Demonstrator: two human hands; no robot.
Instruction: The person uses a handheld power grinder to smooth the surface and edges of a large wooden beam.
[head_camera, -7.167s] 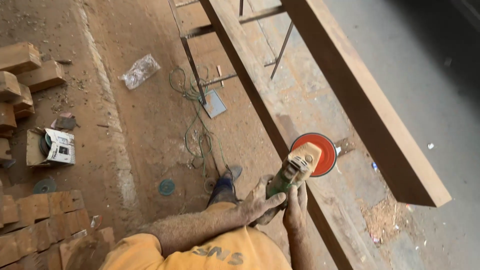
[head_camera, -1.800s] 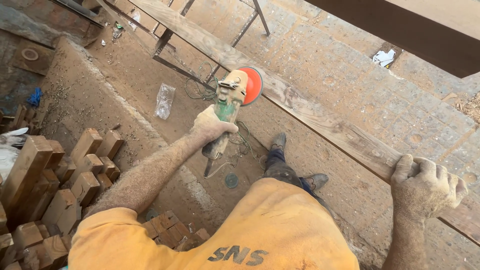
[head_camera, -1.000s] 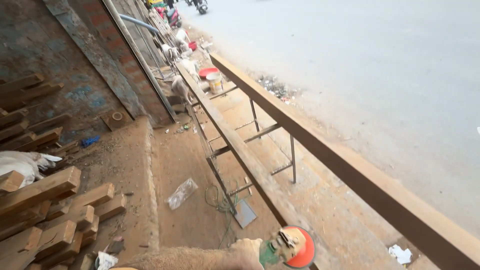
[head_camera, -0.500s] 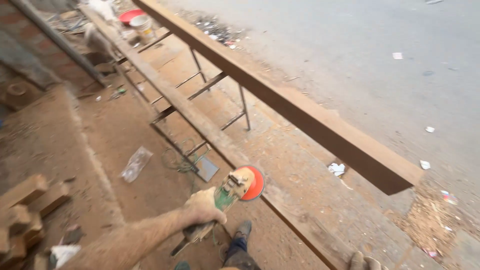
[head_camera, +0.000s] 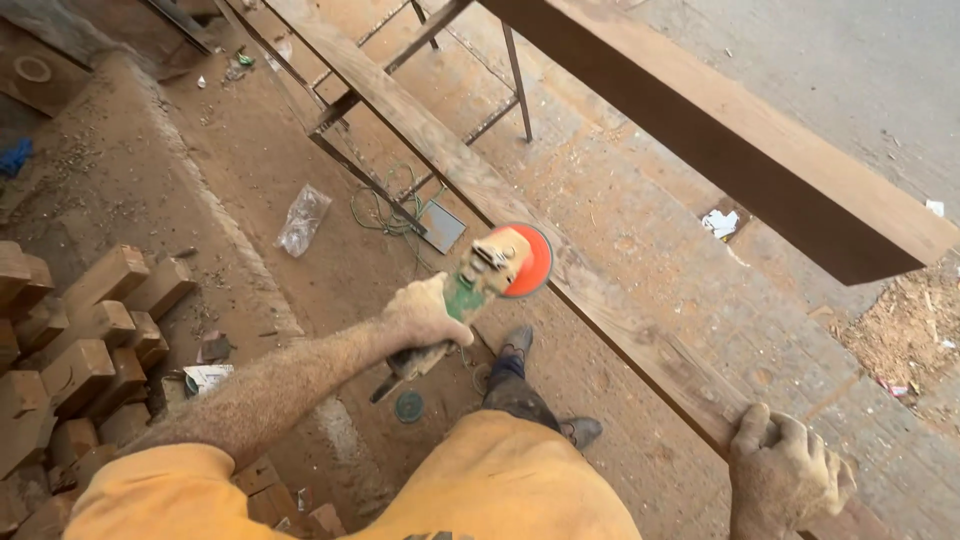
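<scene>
Gripped angle grinder (head_camera: 480, 275) firmly in left hand (head_camera: 425, 315), clamped right hand (head_camera: 790, 475) over plank (head_camera: 560, 270) edge; best kept disc flat, steady.

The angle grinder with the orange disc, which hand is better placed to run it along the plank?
Left, probably: the left hand grips the angle grinder beside the plank; the right hand holds the plank's near end.

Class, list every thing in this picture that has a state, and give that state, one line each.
left hand: closed round the angle grinder
angle grinder: held above the plank, orange disc beside its edge
right hand: gripping the plank
plank: lying on metal trestles
plastic bag: crumpled on the ground
</scene>
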